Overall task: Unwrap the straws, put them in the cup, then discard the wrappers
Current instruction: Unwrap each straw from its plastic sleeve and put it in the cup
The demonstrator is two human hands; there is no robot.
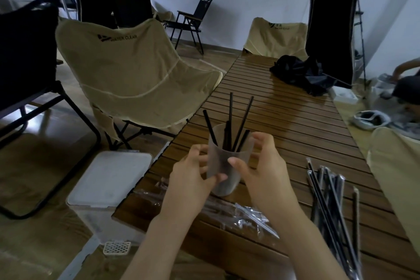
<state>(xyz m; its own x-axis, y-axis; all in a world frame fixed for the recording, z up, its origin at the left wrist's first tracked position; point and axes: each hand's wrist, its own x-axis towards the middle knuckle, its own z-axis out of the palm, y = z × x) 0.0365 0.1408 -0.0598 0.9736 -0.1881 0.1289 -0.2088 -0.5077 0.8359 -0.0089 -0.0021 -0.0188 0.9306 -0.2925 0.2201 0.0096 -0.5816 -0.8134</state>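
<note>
A translucent cup (223, 166) stands on the slatted wooden bench (295, 125), between two hands. The left hand (193, 177) curls round the cup's left side, thumb low on its front wall; the right hand (263, 166) touches its right side, thumb on the front and fingers arched over the rim. Black straws (230, 118) stand in the cup, fanning out above the hands. Clear wrappers (241, 213) lie just in front of the cup. Wrapped straws (329, 200) lie well to its right. A white bin (109, 179) sits on the floor left of the cup.
</note>
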